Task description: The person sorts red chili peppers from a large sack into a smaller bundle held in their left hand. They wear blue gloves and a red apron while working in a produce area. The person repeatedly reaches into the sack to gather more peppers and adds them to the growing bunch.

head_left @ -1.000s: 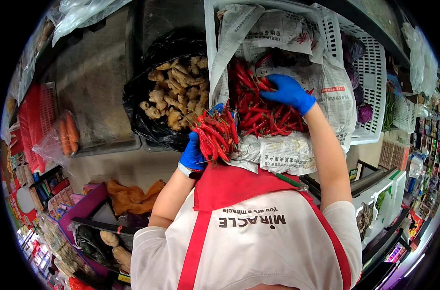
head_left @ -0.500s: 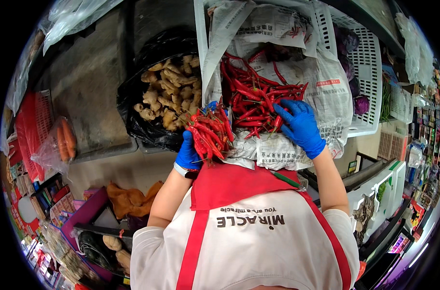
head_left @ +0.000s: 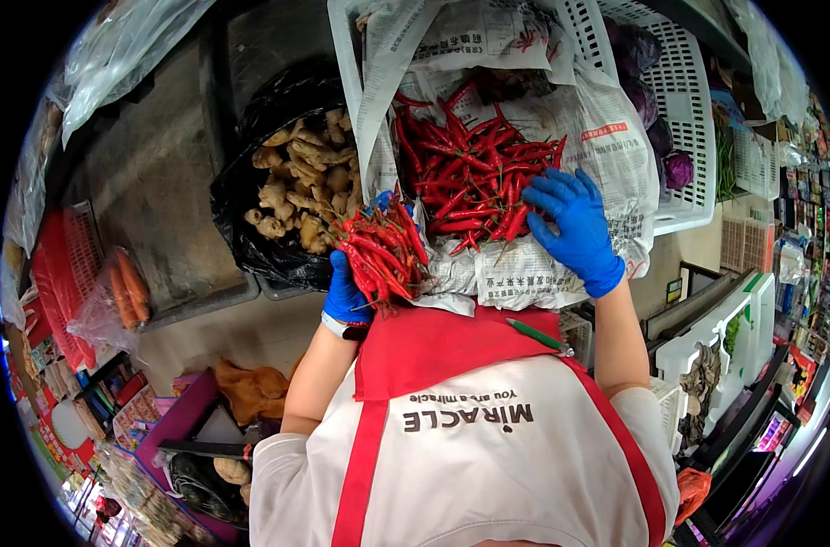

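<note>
My left hand [head_left: 346,294], in a blue glove, is closed around a thick bunch of red chili peppers [head_left: 381,253]. It holds them in front of my apron, at the near left corner of the newspaper. A loose pile of red chili peppers [head_left: 474,173] lies on newspaper [head_left: 614,137] lining a white crate [head_left: 344,55]. At the right edge of that pile is my right hand [head_left: 575,230], gloved in blue too, its fingers spread and bent toward the peppers. Nothing shows in its grasp, though the fingertips may touch the pile.
Ginger [head_left: 301,178] fills a black plastic bag [head_left: 228,196] left of the crate. On the right, a white slotted basket [head_left: 689,100] holds purple cabbages [head_left: 678,170]. Bagged carrots [head_left: 129,287] sit at the far left. A green pen [head_left: 535,334] is on my red apron [head_left: 451,351].
My right hand has shifted slightly back from the pile, its fingers less over the peppers. The left still holds its bunch. The whole view has moved a little.
</note>
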Motion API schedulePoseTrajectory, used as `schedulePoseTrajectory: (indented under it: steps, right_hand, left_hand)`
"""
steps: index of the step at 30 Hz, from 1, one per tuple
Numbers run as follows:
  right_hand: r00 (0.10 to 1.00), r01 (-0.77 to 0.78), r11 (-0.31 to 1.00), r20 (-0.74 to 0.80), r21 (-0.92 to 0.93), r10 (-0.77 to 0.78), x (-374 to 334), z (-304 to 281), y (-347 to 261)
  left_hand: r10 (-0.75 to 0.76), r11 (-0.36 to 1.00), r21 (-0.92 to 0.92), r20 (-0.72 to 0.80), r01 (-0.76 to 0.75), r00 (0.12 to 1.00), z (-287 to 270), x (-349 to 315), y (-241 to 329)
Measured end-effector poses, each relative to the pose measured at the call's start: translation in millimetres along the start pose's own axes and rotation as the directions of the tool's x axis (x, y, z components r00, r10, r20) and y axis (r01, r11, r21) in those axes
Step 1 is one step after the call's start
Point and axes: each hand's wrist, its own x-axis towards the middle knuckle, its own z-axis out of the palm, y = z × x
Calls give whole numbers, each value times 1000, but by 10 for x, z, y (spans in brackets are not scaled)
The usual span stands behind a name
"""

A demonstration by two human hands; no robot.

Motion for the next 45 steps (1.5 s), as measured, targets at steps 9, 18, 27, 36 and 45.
schedulePoseTrajectory:
  steps: [9,18,27,36,45]
  right_hand:
    - [993,106,976,22,191,-112,705,502,20]
    - [990,-85,996,116,-16,86,108,306,-83]
    - [990,-110,994,95,17,108,-228,342,-36]
    - [997,-76,996,15,42,75,-228,255,-38]
    - [999,-25,989,19,-144,28,448,468,280]
  left_hand:
    - [-20,1000,-5,9,20,1000,44,-6,27]
    - [-24,999,-23,65,26,998,138,-17,47]
    - [-7,999,-47,23,8,1000,-154,-4,-23]
    - [2,1000,-24,10,-2,1000,-117,-5,-8]
    - [-41,995,-85,80,47,996,18,2,37]
